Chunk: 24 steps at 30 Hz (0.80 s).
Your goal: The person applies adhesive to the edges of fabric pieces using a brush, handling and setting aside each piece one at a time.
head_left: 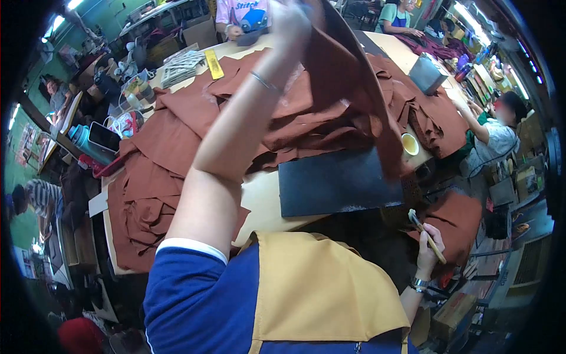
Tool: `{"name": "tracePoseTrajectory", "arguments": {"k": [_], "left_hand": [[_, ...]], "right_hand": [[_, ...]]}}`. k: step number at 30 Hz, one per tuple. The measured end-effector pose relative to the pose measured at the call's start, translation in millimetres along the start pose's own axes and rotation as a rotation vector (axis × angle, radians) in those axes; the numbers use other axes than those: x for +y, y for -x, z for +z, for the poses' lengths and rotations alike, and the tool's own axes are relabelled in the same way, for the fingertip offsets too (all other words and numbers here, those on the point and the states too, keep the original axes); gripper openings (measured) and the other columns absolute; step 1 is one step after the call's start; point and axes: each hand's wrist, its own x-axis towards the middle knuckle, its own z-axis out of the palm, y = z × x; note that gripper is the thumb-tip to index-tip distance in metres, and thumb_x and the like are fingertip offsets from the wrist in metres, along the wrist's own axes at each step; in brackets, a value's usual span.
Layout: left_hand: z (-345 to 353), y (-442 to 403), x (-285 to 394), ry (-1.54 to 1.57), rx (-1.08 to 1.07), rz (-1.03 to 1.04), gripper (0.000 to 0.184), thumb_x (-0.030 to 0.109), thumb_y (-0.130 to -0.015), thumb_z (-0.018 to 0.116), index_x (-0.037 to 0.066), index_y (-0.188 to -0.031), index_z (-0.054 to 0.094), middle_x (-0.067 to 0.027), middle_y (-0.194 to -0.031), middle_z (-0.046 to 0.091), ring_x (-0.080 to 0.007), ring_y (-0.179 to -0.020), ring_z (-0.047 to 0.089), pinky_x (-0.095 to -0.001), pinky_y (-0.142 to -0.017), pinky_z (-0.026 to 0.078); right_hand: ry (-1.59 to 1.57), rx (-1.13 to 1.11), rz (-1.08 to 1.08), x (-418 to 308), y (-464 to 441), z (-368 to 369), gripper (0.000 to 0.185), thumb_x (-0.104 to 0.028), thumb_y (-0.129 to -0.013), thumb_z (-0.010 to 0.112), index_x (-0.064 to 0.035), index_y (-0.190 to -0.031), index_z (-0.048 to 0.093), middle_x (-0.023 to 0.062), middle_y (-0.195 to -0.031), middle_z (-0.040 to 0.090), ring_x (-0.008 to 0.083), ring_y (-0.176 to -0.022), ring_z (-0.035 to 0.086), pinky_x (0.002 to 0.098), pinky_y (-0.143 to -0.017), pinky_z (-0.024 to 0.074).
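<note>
My left hand [289, 26] is raised at the top of the view, blurred by motion. It is closed on a reddish-brown sheet [342, 65], leather or cloth, that hangs down to the right. Low on the right, my right hand [429, 243] is wrapped round a wooden-handled brush [437, 248] with whitish stuff on its bristles. Beneath the hanging sheet a dark flat board [330, 184] lies at the table's near edge. A small round pot [410, 144] with a yellowish inside stands just beyond the board's right end.
Heaps of reddish-brown pieces [159, 135] cover much of the table [259, 197]. A yellow strip [214, 65], a grey block [427, 74] and a red basket [109, 168] stand around. Co-workers sit across [239, 20] and at the right [495, 138].
</note>
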Motion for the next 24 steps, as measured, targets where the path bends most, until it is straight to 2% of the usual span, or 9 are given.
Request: {"name": "tracePoseTrajectory", "arguments": {"k": [5, 6, 7, 10, 12, 16, 19, 22, 24], "left_hand": [[-155, -86, 40, -0.208, 0.431, 0.531, 0.022, 0.018, -0.104, 0.048, 0.002, -0.101, 0.062, -0.0069, -0.085, 0.062, -0.0154, -0.074, 0.06, -0.0303, -0.066, 0.051], [-174, -60, 50, -0.224, 0.282, 0.499, 0.026, 0.024, -0.106, 0.045, -0.001, -0.114, 0.047, -0.0062, -0.103, 0.056, -0.0089, -0.087, 0.052, -0.0263, -0.074, 0.047], [-207, -48, 37, -0.239, 0.346, 0.487, 0.027, 0.024, -0.106, 0.046, -0.001, -0.114, 0.047, -0.0056, -0.103, 0.056, -0.0076, -0.086, 0.052, -0.0232, -0.075, 0.047], [-251, 46, 23, -0.578, 0.476, 0.293, 0.034, 0.025, -0.105, 0.048, -0.007, -0.116, 0.043, -0.0154, -0.113, 0.053, -0.0224, -0.106, 0.052, -0.036, -0.095, 0.043], [-305, 99, -12, -0.887, 0.515, 0.26, 0.035, 0.023, -0.104, 0.05, -0.009, -0.118, 0.044, -0.0204, -0.118, 0.053, -0.0253, -0.109, 0.051, -0.0377, -0.097, 0.042], [-323, 185, 14, -1.113, 0.296, -0.126, 0.039, 0.026, -0.099, 0.06, -0.006, -0.121, 0.051, -0.0221, -0.115, 0.059, -0.0313, -0.109, 0.057, -0.0395, -0.097, 0.045], [-323, 221, 34, -1.241, 0.231, -0.056, 0.037, 0.028, -0.096, 0.064, -0.004, -0.113, 0.061, -0.0209, -0.112, 0.063, -0.0332, -0.101, 0.062, -0.0398, -0.091, 0.049], [-293, 243, 85, -1.264, 0.06, -0.272, 0.027, 0.028, -0.091, 0.069, 0.007, -0.108, 0.065, -0.011, -0.113, 0.063, -0.0229, -0.088, 0.065, -0.0398, -0.081, 0.051], [-313, 254, 96, -1.672, -0.134, 0.074, 0.026, 0.031, -0.086, 0.072, 0.012, -0.103, 0.067, -0.0074, -0.112, 0.063, -0.0242, -0.09, 0.065, -0.04, -0.078, 0.051]], "right_hand": [[0.002, -0.005, -0.032, -7, -2, 4, 0.015, 0.0, -0.088, 0.062, 0.002, -0.102, 0.066, 0.0116, -0.104, 0.068, 0.0218, -0.097, 0.065, 0.0344, -0.091, 0.0508], [0.009, -0.016, -0.039, -8, -3, 6, 0.015, 0.0, -0.088, 0.062, 0.0019, -0.102, 0.066, 0.0118, -0.103, 0.068, 0.022, -0.097, 0.065, 0.0345, -0.091, 0.0509], [0.016, -0.025, -0.047, -9, -4, 8, 0.015, 0.0, -0.087, 0.062, 0.0018, -0.102, 0.066, 0.012, -0.103, 0.068, 0.0223, -0.097, 0.065, 0.0346, -0.091, 0.0509], [0.028, -0.059, -0.062, -7, -9, 15, 0.016, 0.0, -0.087, 0.062, 0.0014, -0.102, 0.066, 0.0125, -0.103, 0.069, 0.0231, -0.097, 0.065, 0.0351, -0.091, 0.051], [0.031, -0.09, -0.073, -8, -14, 20, 0.016, 0.0, -0.087, 0.062, 0.0012, -0.102, 0.066, 0.0125, -0.103, 0.069, 0.0233, -0.097, 0.065, 0.0352, -0.091, 0.051], [0.003, -0.155, -0.089, -12, -25, 36, 0.017, 0.001, -0.087, 0.062, 0.0013, -0.103, 0.067, 0.0123, -0.105, 0.069, 0.0229, -0.099, 0.065, 0.0349, -0.091, 0.0506], [-0.008, -0.227, -0.109, -13, -37, 47, 0.018, 0.0, -0.088, 0.061, 0.002, -0.105, 0.067, 0.0122, -0.107, 0.068, 0.0225, -0.1, 0.065, 0.0345, -0.092, 0.05], [-0.004, -0.294, -0.14, -19, -44, 54, 0.019, -0.001, -0.09, 0.06, 0.0034, -0.107, 0.066, 0.0126, -0.109, 0.068, 0.0226, -0.103, 0.064, 0.0344, -0.094, 0.049], [-0.029, -0.317, -0.114, -20, -47, 60, 0.019, -0.001, -0.09, 0.06, 0.0034, -0.107, 0.066, 0.0127, -0.109, 0.068, 0.0226, -0.102, 0.064, 0.0345, -0.095, 0.0483]]}}
